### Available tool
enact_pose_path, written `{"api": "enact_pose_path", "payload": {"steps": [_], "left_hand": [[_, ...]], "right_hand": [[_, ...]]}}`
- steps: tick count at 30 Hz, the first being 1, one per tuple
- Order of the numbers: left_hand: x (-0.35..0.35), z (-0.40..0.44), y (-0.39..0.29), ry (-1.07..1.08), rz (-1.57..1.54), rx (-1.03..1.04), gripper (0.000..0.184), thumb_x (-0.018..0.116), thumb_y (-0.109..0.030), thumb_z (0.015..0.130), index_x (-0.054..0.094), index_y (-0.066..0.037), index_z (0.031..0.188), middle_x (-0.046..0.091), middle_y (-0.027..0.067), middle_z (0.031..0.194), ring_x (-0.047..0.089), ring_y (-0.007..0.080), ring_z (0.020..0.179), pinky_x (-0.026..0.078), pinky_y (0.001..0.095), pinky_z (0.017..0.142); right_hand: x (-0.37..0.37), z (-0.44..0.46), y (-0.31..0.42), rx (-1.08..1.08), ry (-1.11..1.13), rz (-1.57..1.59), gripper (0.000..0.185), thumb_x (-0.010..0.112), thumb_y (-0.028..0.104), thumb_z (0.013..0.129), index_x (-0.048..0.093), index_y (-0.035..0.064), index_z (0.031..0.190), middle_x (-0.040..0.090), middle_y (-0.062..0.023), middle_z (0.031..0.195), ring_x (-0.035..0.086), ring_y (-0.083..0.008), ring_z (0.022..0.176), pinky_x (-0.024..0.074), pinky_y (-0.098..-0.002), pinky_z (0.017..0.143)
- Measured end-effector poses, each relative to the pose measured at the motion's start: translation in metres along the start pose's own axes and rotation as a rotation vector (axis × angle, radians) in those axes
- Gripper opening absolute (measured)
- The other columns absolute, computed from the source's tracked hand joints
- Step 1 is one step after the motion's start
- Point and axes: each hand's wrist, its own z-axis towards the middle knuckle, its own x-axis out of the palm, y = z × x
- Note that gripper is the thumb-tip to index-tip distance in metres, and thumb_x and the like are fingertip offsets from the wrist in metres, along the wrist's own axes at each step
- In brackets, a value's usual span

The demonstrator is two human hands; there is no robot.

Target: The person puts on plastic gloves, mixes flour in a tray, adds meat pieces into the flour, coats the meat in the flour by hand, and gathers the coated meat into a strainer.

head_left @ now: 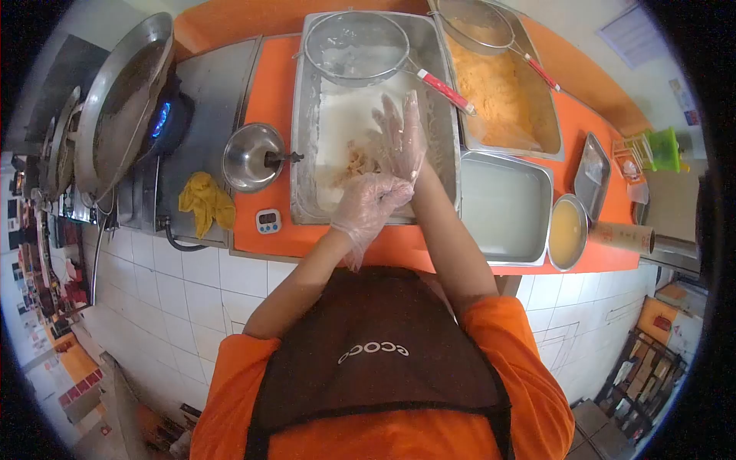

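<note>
My left hand, in a clear plastic glove, has its fingers closed on the cuff of the other glove at my right wrist. My right hand, also gloved and dusted with white, is held up with its fingers apart. Both are over a deep metal tray of white powder. Pale brownish pieces lie in the powder beside my hands. A wire sieve with a red handle rests across the tray's far part.
Right of the tray are an orange crumb tray with another sieve, a pan of pale liquid and a yellow liquid bowl. Leftward are a steel bowl, a timer, a yellow cloth and a wok by a blue flame.
</note>
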Motion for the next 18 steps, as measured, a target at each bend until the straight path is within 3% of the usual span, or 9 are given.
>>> {"api": "enact_pose_path", "payload": {"steps": [1, 4, 7, 9, 10, 12, 14, 16, 18], "left_hand": [[-0.001, 0.0, 0.002, -0.013, -0.025, -0.004, 0.02, 0.069, -0.017, 0.094, 0.074, 0.001, 0.1, 0.073, 0.0072, 0.097, 0.066, 0.0118, 0.086, 0.054, 0.0292, 0.08], [-0.007, 0.0, 0.015, -0.018, -0.087, -0.08, 0.022, 0.069, -0.017, 0.093, 0.072, 0.002, 0.105, 0.074, 0.009, 0.096, 0.066, 0.0122, 0.086, 0.053, 0.0294, 0.08], [-0.024, 0.004, 0.026, -0.041, -0.045, -0.164, 0.024, 0.068, -0.019, 0.094, 0.071, -0.001, 0.109, 0.073, 0.009, 0.095, 0.066, 0.0125, 0.087, 0.052, 0.0295, 0.08], [-0.044, 0.004, 0.018, -0.181, 0.091, -0.081, 0.023, 0.066, -0.022, 0.094, 0.07, -0.004, 0.108, 0.072, 0.0077, 0.095, 0.065, 0.0143, 0.086, 0.051, 0.0302, 0.08], [-0.051, 0.006, 0.019, -0.217, 0.029, -0.148, 0.024, 0.066, -0.022, 0.094, 0.069, -0.005, 0.111, 0.072, 0.0079, 0.097, 0.065, 0.0143, 0.089, 0.051, 0.0295, 0.081], [-0.062, 0.011, 0.02, -0.29, -0.096, -0.278, 0.027, 0.064, -0.024, 0.095, 0.067, -0.006, 0.116, 0.072, 0.0084, 0.1, 0.066, 0.0142, 0.093, 0.051, 0.0282, 0.085], [-0.072, 0.014, 0.004, -0.28, -0.025, -0.332, 0.029, 0.06, -0.028, 0.098, 0.067, -0.006, 0.116, 0.071, 0.0111, 0.104, 0.067, 0.0189, 0.096, 0.051, 0.0301, 0.087], [-0.076, 0.02, 0.007, -0.28, 0.072, -0.301, 0.034, 0.055, -0.032, 0.1, 0.066, -0.005, 0.116, 0.071, 0.0142, 0.107, 0.067, 0.0246, 0.1, 0.05, 0.0337, 0.09], [-0.07, 0.03, 0.036, -0.288, 0.192, -0.194, 0.039, 0.049, -0.036, 0.102, 0.064, -0.004, 0.118, 0.07, 0.0179, 0.111, 0.067, 0.0313, 0.104, 0.05, 0.039, 0.093]], "right_hand": [[-0.011, 0.015, -0.01, -0.031, -0.023, -0.023, 0.08, 0.041, 0.071, 0.094, 0.022, 0.0273, 0.158, 0.02, -0.0108, 0.164, 0.026, -0.0353, 0.147, 0.0298, -0.0606, 0.112], [-0.027, 0.061, -0.013, 0.452, -0.087, -0.642, 0.06, 0.047, 0.057, 0.097, 0.044, 0.0276, 0.149, 0.031, -0.0151, 0.159, 0.031, -0.0349, 0.145, 0.035, -0.051, 0.112], [-0.014, 0.074, 0.029, 0.112, 0.389, -1.773, 0.051, 0.049, 0.047, 0.097, 0.057, 0.019, 0.138, 0.047, -0.0195, 0.149, 0.044, -0.034, 0.137, 0.039, -0.0411, 0.11], [-0.009, 0.075, 0.041, 0.195, 0.285, -1.678, 0.051, 0.048, 0.045, 0.098, 0.056, 0.0155, 0.138, 0.054, -0.0197, 0.141, 0.053, -0.0331, 0.128, 0.0413, -0.0376, 0.108], [-0.009, 0.075, 0.042, 0.237, 0.236, -1.628, 0.051, 0.047, 0.044, 0.098, 0.056, 0.0137, 0.138, 0.057, -0.0198, 0.138, 0.057, -0.0327, 0.124, 0.0424, -0.0359, 0.107], [-0.048, 0.099, -0.014, -0.051, 0.537, -1.865, 0.05, 0.048, 0.045, 0.098, 0.06, 0.0115, 0.134, 0.063, -0.0192, 0.128, 0.062, -0.0323, 0.116, 0.045, -0.0379, 0.104], [-0.048, 0.099, -0.025, -0.068, 0.65, -1.864, 0.049, 0.05, 0.045, 0.097, 0.063, 0.0102, 0.129, 0.067, -0.0188, 0.121, 0.064, -0.0327, 0.111, 0.0471, -0.0392, 0.101], [-0.009, 0.065, 0.009, 0.199, 0.564, -1.65, 0.047, 0.052, 0.045, 0.097, 0.067, 0.0096, 0.124, 0.068, -0.0185, 0.119, 0.065, -0.0338, 0.109, 0.0489, -0.0397, 0.098], [-0.019, 0.07, 0.028, 0.235, 0.482, -1.585, 0.046, 0.052, 0.044, 0.097, 0.068, 0.0095, 0.123, 0.067, -0.0183, 0.121, 0.064, -0.0349, 0.112, 0.0488, -0.0406, 0.098]]}}
